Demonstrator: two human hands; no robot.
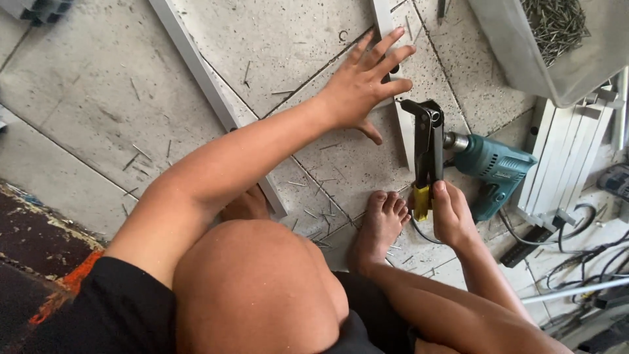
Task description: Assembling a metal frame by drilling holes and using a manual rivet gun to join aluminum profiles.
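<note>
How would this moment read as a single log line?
left hand: flat on aluminium bar | right hand: grips hand riveter | teal drill: on floor

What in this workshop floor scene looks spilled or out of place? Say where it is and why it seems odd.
Thin metal pins lie scattered loose across the tiled floor, some right beside the bare foot, though a bin of pins stands nearby. A teal drill lies on its side by the right hand.

The floor (pixel 98 111) is pale speckled tile with dark grout lines, littered with thin metal pins. At the lower left lies a dark, worn patch with orange marks, perhaps a mat (pixel 39 249). A translucent plastic bin (pixel 524 59) sits top right; black cables (pixel 583 262) tangle at the right edge. Light is even.
</note>
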